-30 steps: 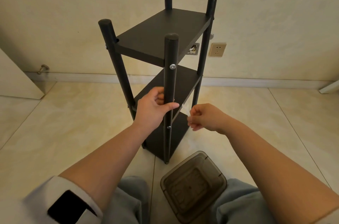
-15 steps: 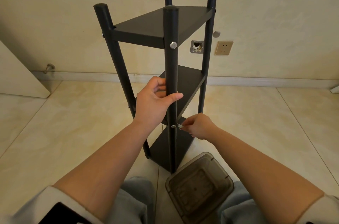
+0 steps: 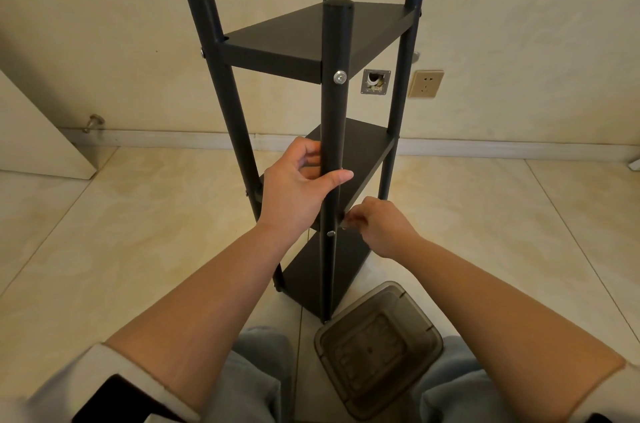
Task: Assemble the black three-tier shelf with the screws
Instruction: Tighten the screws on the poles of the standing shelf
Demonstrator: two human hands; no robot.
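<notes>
1. The floor (image 3: 104, 249) is pale tile, meeting a cream wall (image 3: 104, 24) along a white skirting board.
2. The black shelf (image 3: 311, 37) stands upright on the floor right in front of the person, with three boards fixed between four round posts. The top board is level with the upper wall, the middle board sits just behind the hands, and the bottom board is close to the floor.
3. The near post (image 3: 334, 110) runs down the middle of the view. A silver screw (image 3: 339, 77) shows in it at the top board, and a second, lower screw (image 3: 331, 233) shows just under the middle board.
4. A smoky clear plastic box (image 3: 379, 350) lies on the floor between the person's knees, just beside the foot of the near post.
5. The left hand (image 3: 298, 190) has its grip wrapped round the near post at the height of the middle board, thumb across the front and fingers behind.
6. The right hand (image 3: 379, 225) is just right of the near post, fingers curled in a narrow pinch on a small silvery tool (image 3: 344, 224) near the lower screw; what kind of tool it is cannot be told.
7. A wall socket (image 3: 425, 83) and an open wall box (image 3: 375, 81) sit on the wall behind the shelf.
</notes>
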